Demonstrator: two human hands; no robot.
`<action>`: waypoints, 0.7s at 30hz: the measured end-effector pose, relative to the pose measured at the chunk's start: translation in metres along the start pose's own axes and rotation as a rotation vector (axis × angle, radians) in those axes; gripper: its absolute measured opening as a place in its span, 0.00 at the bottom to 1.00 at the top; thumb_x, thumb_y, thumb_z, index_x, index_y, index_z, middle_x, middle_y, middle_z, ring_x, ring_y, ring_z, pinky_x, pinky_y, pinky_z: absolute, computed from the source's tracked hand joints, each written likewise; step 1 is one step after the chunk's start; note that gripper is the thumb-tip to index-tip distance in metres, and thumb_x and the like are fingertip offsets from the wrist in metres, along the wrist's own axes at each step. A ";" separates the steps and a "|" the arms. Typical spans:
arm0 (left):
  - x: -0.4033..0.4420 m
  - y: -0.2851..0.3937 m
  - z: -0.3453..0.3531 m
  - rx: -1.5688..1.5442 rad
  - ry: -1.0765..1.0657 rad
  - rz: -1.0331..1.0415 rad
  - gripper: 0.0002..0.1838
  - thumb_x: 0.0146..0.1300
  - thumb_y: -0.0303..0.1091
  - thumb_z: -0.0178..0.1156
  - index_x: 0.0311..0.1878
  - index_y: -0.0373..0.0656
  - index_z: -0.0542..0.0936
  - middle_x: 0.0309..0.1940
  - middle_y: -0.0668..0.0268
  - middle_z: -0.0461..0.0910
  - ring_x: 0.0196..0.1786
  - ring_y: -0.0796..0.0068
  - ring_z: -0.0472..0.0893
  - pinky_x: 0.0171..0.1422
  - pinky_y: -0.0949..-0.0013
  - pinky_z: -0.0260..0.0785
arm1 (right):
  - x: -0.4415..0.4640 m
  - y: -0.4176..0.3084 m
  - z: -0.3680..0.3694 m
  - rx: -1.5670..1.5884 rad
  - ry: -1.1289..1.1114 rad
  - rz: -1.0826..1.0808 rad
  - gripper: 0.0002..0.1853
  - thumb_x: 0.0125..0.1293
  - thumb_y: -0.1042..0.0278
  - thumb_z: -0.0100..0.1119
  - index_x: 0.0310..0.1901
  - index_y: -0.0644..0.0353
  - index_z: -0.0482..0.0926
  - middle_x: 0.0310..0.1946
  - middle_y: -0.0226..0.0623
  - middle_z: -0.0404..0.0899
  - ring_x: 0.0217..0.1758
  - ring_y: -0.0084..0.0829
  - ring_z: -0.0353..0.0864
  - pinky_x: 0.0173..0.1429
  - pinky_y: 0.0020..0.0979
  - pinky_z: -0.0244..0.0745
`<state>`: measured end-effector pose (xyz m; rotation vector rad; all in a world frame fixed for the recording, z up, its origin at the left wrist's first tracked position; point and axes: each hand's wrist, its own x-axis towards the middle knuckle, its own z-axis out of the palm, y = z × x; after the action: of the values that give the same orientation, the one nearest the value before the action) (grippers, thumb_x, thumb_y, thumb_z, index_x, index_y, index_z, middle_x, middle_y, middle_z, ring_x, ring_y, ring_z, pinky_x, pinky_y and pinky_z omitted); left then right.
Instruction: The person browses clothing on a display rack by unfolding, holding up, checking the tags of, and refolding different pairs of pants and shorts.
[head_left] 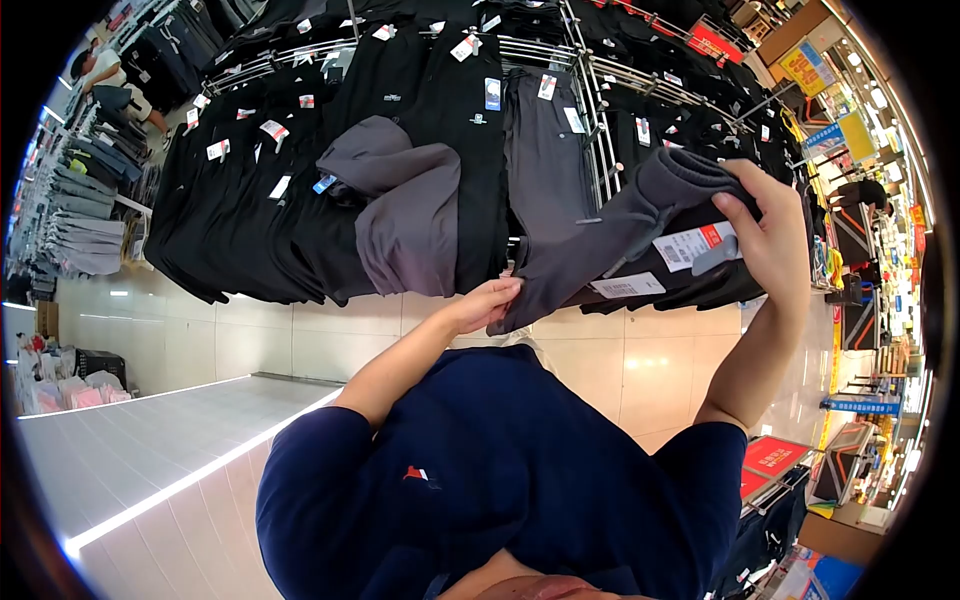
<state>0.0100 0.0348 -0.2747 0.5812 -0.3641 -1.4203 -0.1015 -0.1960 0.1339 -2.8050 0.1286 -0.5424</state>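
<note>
A pair of dark grey trousers (585,245) is stretched between my two hands, in front of a garment rack. My right hand (768,225) grips the rolled or folded upper end, with the thumb on top. White tags with red print, one of them a price tag (690,247), hang by that hand. At the lower left end, my left hand (487,305) pinches the cloth between thumb and fingers. Another grey garment (410,215) lies bunched over the black trousers (250,200) to the left. Grey trousers (545,140) hang on the rack behind.
Metal rack rails (597,130) run behind the clothes. Pale floor tiles (330,340) lie below, and a white counter (180,440) stands at lower left. A person (110,80) is at the far left among clothes racks. Shelves and yellow signs (805,68) line the right.
</note>
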 end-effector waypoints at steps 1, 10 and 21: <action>-0.005 0.009 0.014 -0.002 0.005 0.004 0.22 0.76 0.42 0.52 0.66 0.38 0.71 0.60 0.67 0.76 0.62 0.76 0.75 0.67 0.69 0.67 | -0.004 0.003 -0.001 0.003 -0.003 -0.004 0.13 0.60 0.75 0.63 0.47 0.67 0.79 0.31 0.49 0.81 0.33 0.44 0.81 0.41 0.34 0.73; -0.065 0.005 0.029 0.051 0.121 0.119 0.14 0.70 0.26 0.59 0.58 0.37 0.78 0.55 0.68 0.79 0.58 0.78 0.76 0.67 0.70 0.66 | -0.077 0.050 -0.035 0.070 -0.209 -0.013 0.16 0.48 0.80 0.62 0.42 0.69 0.78 0.29 0.44 0.74 0.34 0.43 0.75 0.41 0.35 0.69; -0.022 0.049 0.078 0.653 0.168 0.629 0.07 0.62 0.21 0.64 0.42 0.34 0.85 0.66 0.58 0.70 0.68 0.64 0.71 0.73 0.63 0.58 | -0.029 0.081 -0.052 -0.060 -0.121 0.101 0.13 0.65 0.77 0.53 0.50 0.71 0.76 0.38 0.42 0.81 0.44 0.29 0.80 0.53 0.27 0.71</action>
<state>0.0027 0.0467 -0.1812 0.9991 -0.8065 -0.6226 -0.1504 -0.2824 0.1466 -2.8618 0.2645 -0.3498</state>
